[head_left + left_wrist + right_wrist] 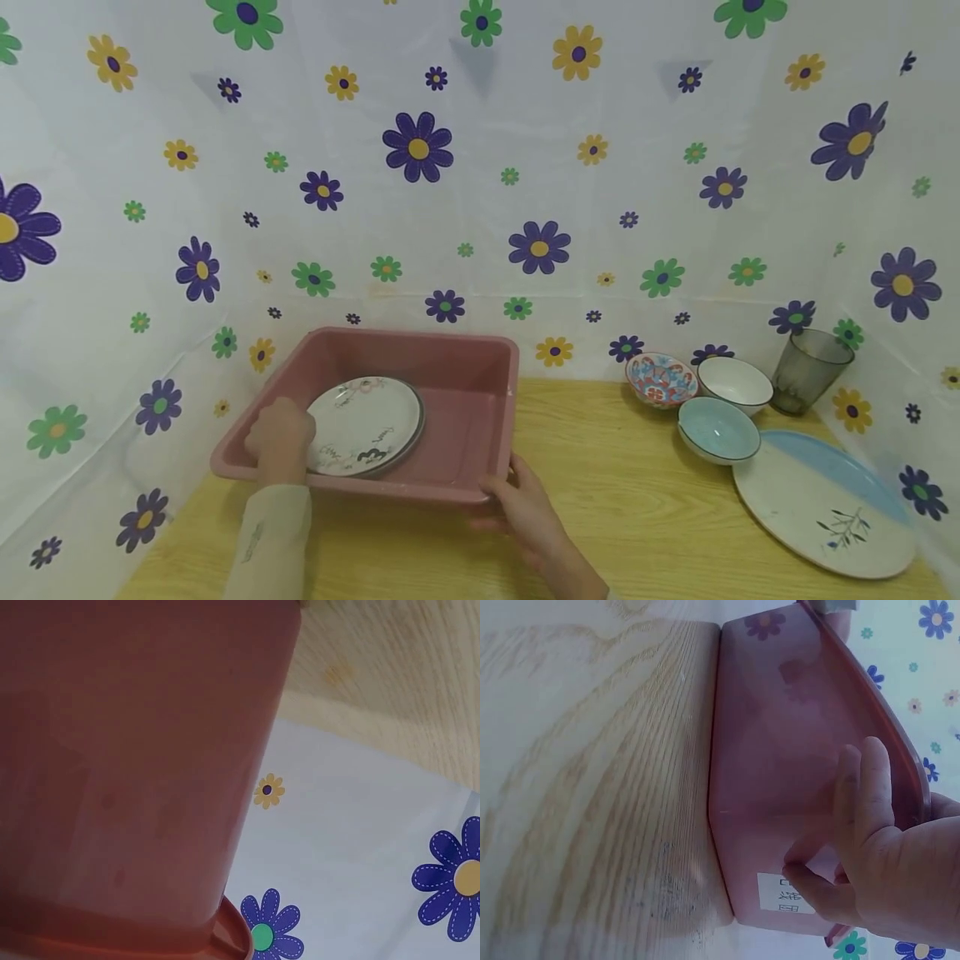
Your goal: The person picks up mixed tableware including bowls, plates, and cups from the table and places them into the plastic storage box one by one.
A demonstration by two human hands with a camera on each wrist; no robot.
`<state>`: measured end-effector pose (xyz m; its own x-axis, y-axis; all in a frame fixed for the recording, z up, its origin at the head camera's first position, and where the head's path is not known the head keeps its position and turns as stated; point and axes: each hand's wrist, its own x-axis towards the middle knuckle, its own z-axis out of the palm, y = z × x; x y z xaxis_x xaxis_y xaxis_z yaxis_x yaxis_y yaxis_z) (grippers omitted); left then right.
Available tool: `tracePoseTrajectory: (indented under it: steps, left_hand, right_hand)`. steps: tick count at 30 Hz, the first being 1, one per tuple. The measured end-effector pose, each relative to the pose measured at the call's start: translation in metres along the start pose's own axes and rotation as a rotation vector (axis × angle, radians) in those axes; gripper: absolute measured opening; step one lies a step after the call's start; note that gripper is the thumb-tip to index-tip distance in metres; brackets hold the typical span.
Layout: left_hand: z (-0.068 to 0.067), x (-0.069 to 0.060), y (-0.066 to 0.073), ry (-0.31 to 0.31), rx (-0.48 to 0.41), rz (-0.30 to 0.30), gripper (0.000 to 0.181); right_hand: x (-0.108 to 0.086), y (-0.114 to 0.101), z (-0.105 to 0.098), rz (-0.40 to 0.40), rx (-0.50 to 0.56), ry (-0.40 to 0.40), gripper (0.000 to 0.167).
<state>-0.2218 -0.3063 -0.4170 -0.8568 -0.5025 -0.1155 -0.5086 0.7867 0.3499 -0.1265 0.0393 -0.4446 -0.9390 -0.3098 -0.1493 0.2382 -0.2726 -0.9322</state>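
A pink basin [465,425] stands on the table near the back wall, with white patterned plates [363,425] stacked inside on its left. My left hand [281,433] reaches over the front rim at the plates' left edge; its fingertips are hidden. The left wrist view has the basin's outer wall [142,765] but no hand. At the front right corner, my right hand [525,508] holds the basin's rim. In the right wrist view, this hand [900,855] has several fingers against the outer wall [780,750], near a white label [780,892].
At the right stand a red-blue patterned bowl [660,381], a white bowl [735,383], a light blue bowl [718,431], a grey cup [810,371] and a large blue-and-white plate [810,517]. Flowered sheeting [480,200] encloses the table [600,475] at the back and sides.
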Motion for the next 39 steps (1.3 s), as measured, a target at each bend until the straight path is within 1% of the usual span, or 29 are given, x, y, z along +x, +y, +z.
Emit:
tracePoseTrajectory:
  steps: [3,5,6,8,11,13,17,19,23,26,28,30,33,35,39]
  left_hand:
    - [0.001,0.002,0.003,0.016,-0.029,0.004,0.035]
    - [0.002,0.003,0.006,0.038,-0.048,0.007,0.035]
    - [0.001,0.003,0.007,0.054,-0.061,0.009,0.036]
    - [0.001,0.003,0.010,0.105,-0.097,0.013,0.038]
    - [0.000,0.002,0.016,0.223,-0.168,0.034,0.041]
    - [0.000,0.001,0.018,0.322,-0.231,0.052,0.041]
    - [-0.001,-0.006,0.023,0.483,-0.349,0.090,0.040]
    - [0.000,-0.011,0.024,0.543,-0.400,0.116,0.039]
    - [0.003,-0.023,0.027,0.656,-0.455,0.177,0.038]
    - [0.007,-0.033,0.030,0.717,-0.483,0.203,0.038]
    - [0.009,-0.040,0.033,0.734,-0.510,0.203,0.038]
    - [0.010,-0.047,0.036,0.732,-0.538,0.192,0.038]
    - [0.013,-0.056,0.040,0.714,-0.581,0.160,0.036]
    - [0.014,-0.062,0.041,0.704,-0.601,0.136,0.036]
    - [0.017,-0.075,0.042,0.695,-0.630,0.118,0.039]
  right_hand:
    - [0.001,0.000,-0.003,0.004,-0.018,0.007,0.077]
    - [0.001,-0.001,-0.004,0.007,-0.028,0.009,0.074]
    - [0.001,-0.001,-0.005,0.004,-0.036,0.007,0.073]
    - [0.002,-0.003,-0.008,-0.004,-0.054,0.004,0.070]
    - [0.003,-0.006,-0.012,-0.018,-0.077,-0.005,0.069]
    - [0.003,-0.008,-0.015,-0.025,-0.086,-0.008,0.066]
    - [0.004,-0.010,-0.020,-0.030,-0.081,-0.007,0.065]
    - [0.003,-0.011,-0.023,-0.025,-0.069,0.002,0.066]
    - [0.002,-0.014,-0.032,0.000,-0.053,0.043,0.068]
    - [0.000,-0.018,-0.040,0.013,-0.033,0.090,0.065]
    - [0.000,-0.021,-0.046,0.013,-0.002,0.129,0.063]
    - [-0.001,-0.024,-0.050,0.006,0.046,0.170,0.063]
    - [-0.004,-0.026,-0.054,-0.009,0.153,0.225,0.063]
    - [-0.005,-0.027,-0.055,-0.001,0.254,0.259,0.065]
    - [-0.008,-0.028,-0.057,0.009,0.461,0.316,0.073]
